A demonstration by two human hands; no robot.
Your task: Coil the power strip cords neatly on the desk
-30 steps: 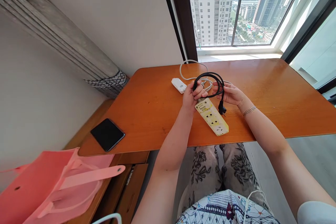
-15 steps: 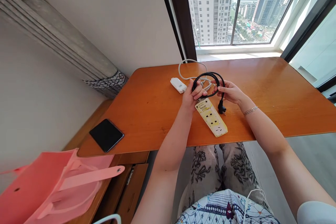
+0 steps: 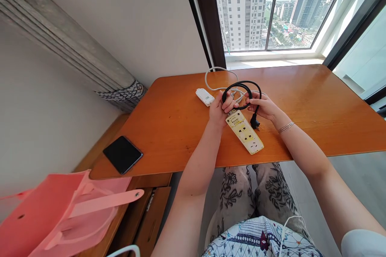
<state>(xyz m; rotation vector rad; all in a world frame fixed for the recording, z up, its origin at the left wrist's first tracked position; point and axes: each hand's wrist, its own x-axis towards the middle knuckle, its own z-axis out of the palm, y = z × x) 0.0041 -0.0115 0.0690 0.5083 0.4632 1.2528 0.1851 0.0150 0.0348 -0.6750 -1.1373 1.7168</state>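
Note:
A yellowed white power strip (image 3: 245, 131) lies on the orange wooden table (image 3: 301, 104), pointing towards me. Its black cord (image 3: 241, 85) is wound into a loop above it. My left hand (image 3: 219, 109) is closed on the left side of the loop, right at the strip's far end. My right hand (image 3: 263, 106) pinches the right side of the loop. The black plug (image 3: 255, 121) dangles below my right hand, beside the strip.
A small white adapter (image 3: 205, 96) with a white cable (image 3: 217, 76) lies behind my hands. A black phone (image 3: 122, 154) rests on a lower wooden cabinet at the left, with a pink bag (image 3: 60, 213) in front of it. A window fills the far side.
Both hands and the coiled cord have shifted slightly away from me and the loop has tightened; the power strip has turned a little on the table.

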